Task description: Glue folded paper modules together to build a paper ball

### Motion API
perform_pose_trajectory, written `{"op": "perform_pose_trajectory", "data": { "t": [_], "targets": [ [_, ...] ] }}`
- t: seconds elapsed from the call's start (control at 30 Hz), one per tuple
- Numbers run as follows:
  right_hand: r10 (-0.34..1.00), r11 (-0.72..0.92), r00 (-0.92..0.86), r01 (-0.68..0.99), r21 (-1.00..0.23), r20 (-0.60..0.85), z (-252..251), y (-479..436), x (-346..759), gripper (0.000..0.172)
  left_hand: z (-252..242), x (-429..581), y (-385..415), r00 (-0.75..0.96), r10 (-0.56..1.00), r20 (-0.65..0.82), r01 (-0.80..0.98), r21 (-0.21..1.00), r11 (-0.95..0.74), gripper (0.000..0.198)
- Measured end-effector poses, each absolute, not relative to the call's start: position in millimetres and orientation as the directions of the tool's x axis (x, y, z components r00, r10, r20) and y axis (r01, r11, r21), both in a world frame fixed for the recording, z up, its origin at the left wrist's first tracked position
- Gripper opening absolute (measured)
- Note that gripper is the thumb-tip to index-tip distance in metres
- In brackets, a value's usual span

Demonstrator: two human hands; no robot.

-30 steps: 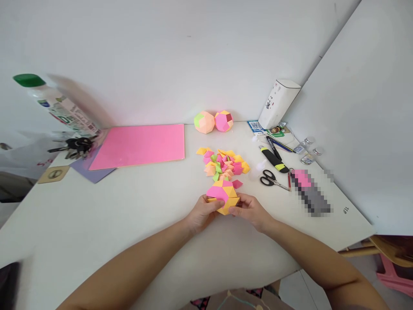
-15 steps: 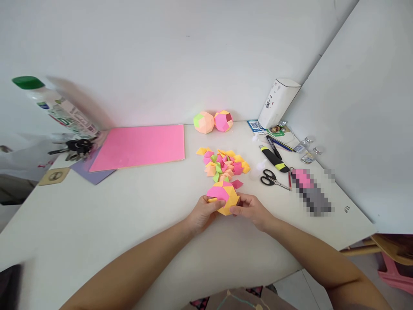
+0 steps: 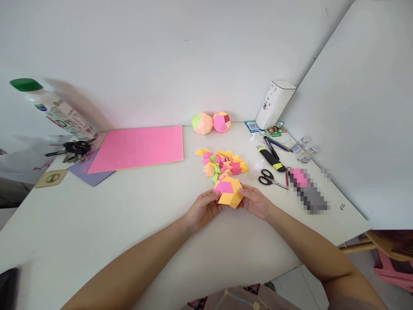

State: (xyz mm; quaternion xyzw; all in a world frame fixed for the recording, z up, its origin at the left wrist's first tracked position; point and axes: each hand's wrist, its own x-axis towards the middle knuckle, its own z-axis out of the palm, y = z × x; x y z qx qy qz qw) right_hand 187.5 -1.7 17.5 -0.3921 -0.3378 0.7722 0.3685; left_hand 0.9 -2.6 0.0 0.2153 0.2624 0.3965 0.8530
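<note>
A pink and yellow folded-paper ball is held between both hands just above the white table. My left hand grips its left side, thumb on the front and fingers underneath. On the right edge, my right hand has its thumb on a yellow face and its fingers behind, mostly hidden. Right behind the ball lies a pile of small folded paper pieces in yellow, pink, green and peach. Farther back, against the wall, rest a peach and green paper ball and a pink and yellow paper ball.
A pink sheet lies at the left over a purple one, by keys and a green-capped bottle. Toward the right are scissors, a utility knife, pens, two small glass bottles and a white container.
The paper ball has been turned in my hands, so a pink face and broad yellow faces now show in front. It has shifted slightly right and up.
</note>
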Motion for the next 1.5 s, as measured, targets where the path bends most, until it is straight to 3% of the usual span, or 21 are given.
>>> {"op": "perform_pose_trajectory", "data": {
  "t": [0.27, 0.37, 0.47, 0.7, 0.87, 1.07, 1.27, 1.5],
  "targets": [
    [0.894, -0.416, -0.315, -0.326, -0.849, -0.318, 16, 3, 194, 0.025, -7, 1, -8, 0.571, 0.790, -0.223, -0.427, 0.741, 0.518, 0.012],
    [0.893, -0.409, -0.320, -0.287, -0.866, -0.316, 16, 3, 197, 0.025, -5, 2, -8, 0.552, 0.823, -0.133, -0.533, 0.703, 0.471, 0.029],
    [0.870, -0.408, -0.377, -0.187, -0.894, -0.318, 19, 3, 200, 0.024, -1, 2, -8, 0.503, 0.846, -0.177, -0.591, 0.643, 0.486, 0.039],
    [0.756, -0.464, -0.530, -0.022, -0.885, -0.384, 23, 0, 201, 0.030, -4, 0, -10, 0.557, 0.794, -0.243, -0.448, 0.718, 0.533, 0.021],
    [0.714, -0.497, -0.577, -0.021, -0.867, -0.396, 23, -1, 202, 0.033, -8, -4, -9, 0.603, 0.750, -0.272, -0.364, 0.743, 0.562, 0.030],
    [0.721, -0.469, -0.568, 0.022, -0.883, -0.397, 19, 0, 202, 0.036, -6, -3, -7, 0.629, 0.743, -0.228, -0.316, 0.798, 0.513, 0.024],
    [0.757, -0.450, -0.540, -0.023, -0.893, -0.368, 22, -1, 199, 0.023, -2, -4, -9, 0.674, 0.706, -0.218, -0.245, 0.836, 0.492, 0.018],
    [0.774, -0.440, -0.505, 0.006, -0.898, -0.382, 19, 1, 197, 0.022, -3, -5, -7, 0.652, 0.737, -0.181, -0.316, 0.818, 0.480, 0.010]
  ]
}}
